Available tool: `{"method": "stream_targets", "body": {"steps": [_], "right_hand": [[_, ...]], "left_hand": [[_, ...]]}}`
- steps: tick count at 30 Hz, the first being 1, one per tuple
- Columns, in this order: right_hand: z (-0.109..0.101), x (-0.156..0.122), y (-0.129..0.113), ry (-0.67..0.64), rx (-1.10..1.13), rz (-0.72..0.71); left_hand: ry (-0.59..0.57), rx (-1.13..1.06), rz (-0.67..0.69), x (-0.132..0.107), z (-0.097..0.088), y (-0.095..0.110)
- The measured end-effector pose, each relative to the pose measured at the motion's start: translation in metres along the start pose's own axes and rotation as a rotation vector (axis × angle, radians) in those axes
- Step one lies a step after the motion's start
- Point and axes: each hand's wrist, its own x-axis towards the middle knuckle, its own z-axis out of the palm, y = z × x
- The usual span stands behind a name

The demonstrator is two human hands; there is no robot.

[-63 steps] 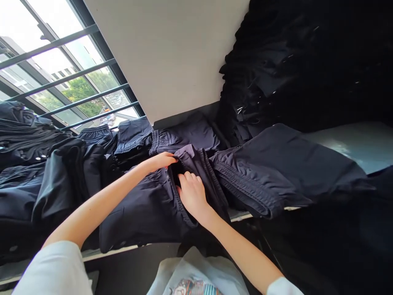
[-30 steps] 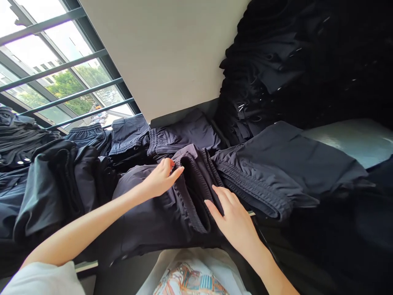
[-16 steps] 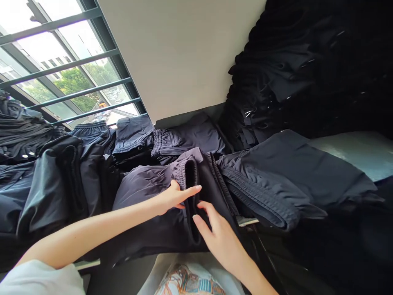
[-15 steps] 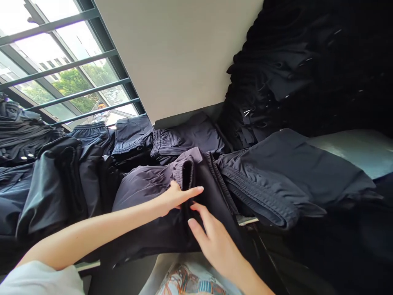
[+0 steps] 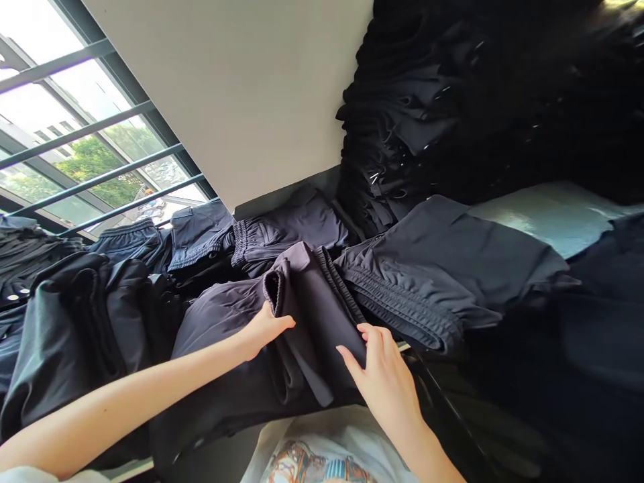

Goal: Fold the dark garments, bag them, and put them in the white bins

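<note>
A pair of dark navy trousers [image 5: 226, 335] with an elastic waistband lies on the table in front of me. My left hand [image 5: 264, 329] rests flat on them beside the raised waistband, fingers stretched out. My right hand [image 5: 385, 379] lies on the folded-over waist flap [image 5: 312, 302], fingers open and pressing the cloth near the table's near edge. Neither hand grips anything.
Another folded dark pair [image 5: 443, 275] lies to the right. More trousers [image 5: 282, 231] sit behind, and dark garments [image 5: 75, 315] are heaped at the left. A tall black stack [image 5: 477, 94] fills the upper right. A barred window [image 5: 75, 147] is at the upper left.
The waist flap has been turned over to the right. My right hand slid right and down along it; my left hand drew back slightly to the left of the waistband.
</note>
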Motion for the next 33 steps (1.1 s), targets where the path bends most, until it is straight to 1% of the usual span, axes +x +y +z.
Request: {"method": "stream_targets", "body": {"steps": [2, 5, 7, 9, 12, 15, 17, 19, 22, 25, 27, 29, 31, 33], "right_hand": [[0.002, 0.000, -0.007, -0.017, -0.005, 0.000], [0.002, 0.001, -0.018, -0.078, -0.006, -0.025], [0.000, 0.002, -0.023, -0.125, 0.004, -0.040], [-0.002, 0.003, -0.026, -0.189, 0.040, -0.019], [-0.008, 0.008, -0.026, -0.375, 0.151, 0.100], [-0.014, 0.023, -0.020, -0.565, 0.358, 0.205], [-0.016, 0.038, -0.015, -0.666, 0.498, 0.186], [-0.016, 0.053, -0.011, -0.739, 0.540, 0.126], [-0.016, 0.064, -0.020, -0.745, 0.449, 0.042], [-0.014, 0.058, -0.049, -0.721, 0.336, -0.077], [-0.014, 0.050, -0.070, -0.700, 0.280, -0.171], [-0.015, 0.046, -0.085, -0.687, 0.282, -0.223], [-0.017, 0.047, -0.090, -0.733, 0.366, -0.196], [-0.017, 0.052, -0.084, -0.777, 0.497, -0.079]], "left_hand": [[-0.024, 0.002, -0.018, -0.003, 0.000, 0.003], [-0.044, -0.050, -0.001, -0.006, -0.002, 0.004], [-0.059, -0.087, 0.001, -0.008, -0.006, 0.004], [-0.058, -0.106, -0.022, -0.012, -0.014, 0.003], [-0.005, -0.116, -0.081, -0.020, -0.032, 0.004], [0.030, -0.116, -0.118, -0.028, -0.048, 0.007], [0.023, -0.107, -0.119, -0.031, -0.052, 0.009], [0.009, -0.100, -0.105, -0.031, -0.050, 0.009], [-0.002, -0.104, -0.094, -0.028, -0.041, 0.008], [-0.040, -0.135, -0.081, -0.026, -0.034, 0.007], [-0.088, -0.173, -0.077, -0.027, -0.032, 0.008], [-0.123, -0.199, -0.091, -0.030, -0.031, 0.010], [-0.159, -0.222, -0.097, -0.033, -0.028, 0.012], [-0.224, -0.253, -0.062, -0.035, -0.024, 0.012]]}}
